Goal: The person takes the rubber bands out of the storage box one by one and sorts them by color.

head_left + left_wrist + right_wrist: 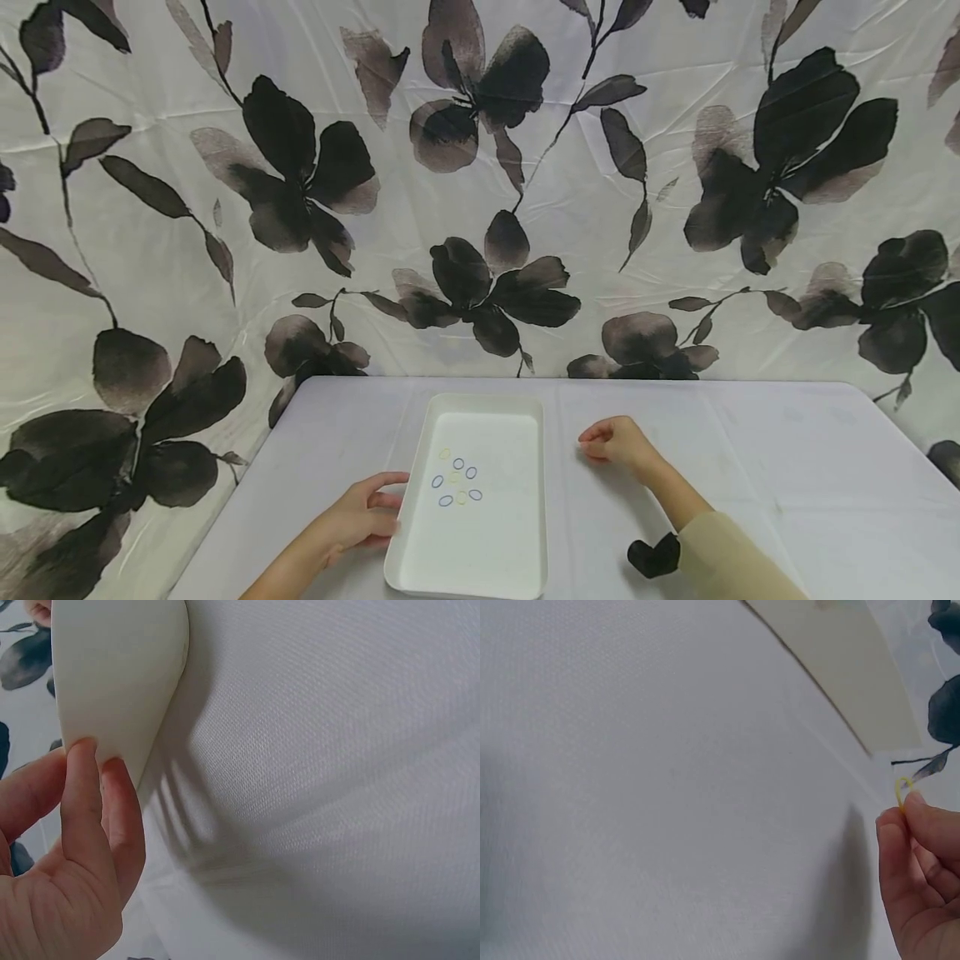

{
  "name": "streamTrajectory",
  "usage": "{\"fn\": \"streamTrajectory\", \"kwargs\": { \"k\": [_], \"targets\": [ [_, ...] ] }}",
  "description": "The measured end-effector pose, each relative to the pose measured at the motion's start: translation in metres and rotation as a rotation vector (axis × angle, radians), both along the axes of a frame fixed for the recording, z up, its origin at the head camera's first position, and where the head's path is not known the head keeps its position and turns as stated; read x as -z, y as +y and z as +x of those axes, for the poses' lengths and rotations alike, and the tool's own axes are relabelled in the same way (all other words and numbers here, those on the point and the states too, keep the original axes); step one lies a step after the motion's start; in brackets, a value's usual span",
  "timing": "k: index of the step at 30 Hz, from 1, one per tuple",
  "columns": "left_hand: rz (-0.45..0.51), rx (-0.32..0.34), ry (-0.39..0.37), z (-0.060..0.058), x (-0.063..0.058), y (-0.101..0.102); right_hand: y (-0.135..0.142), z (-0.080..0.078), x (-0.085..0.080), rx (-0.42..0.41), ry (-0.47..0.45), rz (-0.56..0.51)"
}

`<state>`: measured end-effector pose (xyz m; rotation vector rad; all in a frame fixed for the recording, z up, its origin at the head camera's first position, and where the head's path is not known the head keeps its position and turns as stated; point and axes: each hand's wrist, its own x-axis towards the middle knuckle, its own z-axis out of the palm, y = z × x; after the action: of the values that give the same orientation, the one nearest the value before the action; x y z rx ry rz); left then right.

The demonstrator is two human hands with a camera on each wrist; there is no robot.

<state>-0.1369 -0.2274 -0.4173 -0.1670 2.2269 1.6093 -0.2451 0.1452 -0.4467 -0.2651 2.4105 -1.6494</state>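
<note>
On the table lies a long white tray [504, 550]. Several small thin rings, blue [471, 472] and yellow [445, 454], lie loose in its middle left part. My left hand [358, 515] is at the tray's left side, its fingers slightly bent and spread. In the left wrist view the fingertips [82, 750] touch the tray's outer wall [120, 667] near the rim. To the right of the tray is my right hand [617, 443], over the table. Its thumb and fingers pinch a small yellow ring [902, 784], which stands up above the fingertips.
A white cloth covers the table [787, 467]. Behind it hangs a pale curtain [622, 50] with dark flowers. Beside the right sleeve [727, 554] is a black object [654, 556]. The tray's far end reaches nearly to the table's back edge.
</note>
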Motion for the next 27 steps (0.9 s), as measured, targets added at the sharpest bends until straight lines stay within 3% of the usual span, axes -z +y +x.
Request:
{"fn": "streamTrajectory", "kwargs": {
  "k": [10,17,27],
  "targets": [
    [0.005,0.000,-0.005,-0.001,0.001,0.000,-0.009,-0.003,0.013,0.071,-0.026,-0.005],
    [-0.004,-0.003,-0.008,-0.002,0.000,0.002,-0.013,-0.007,0.010,0.118,-0.033,0.061],
    [0.020,0.001,-0.007,0.000,-0.002,0.001,-0.018,-0.010,0.004,0.059,-0.011,0.148]
  ]
}}
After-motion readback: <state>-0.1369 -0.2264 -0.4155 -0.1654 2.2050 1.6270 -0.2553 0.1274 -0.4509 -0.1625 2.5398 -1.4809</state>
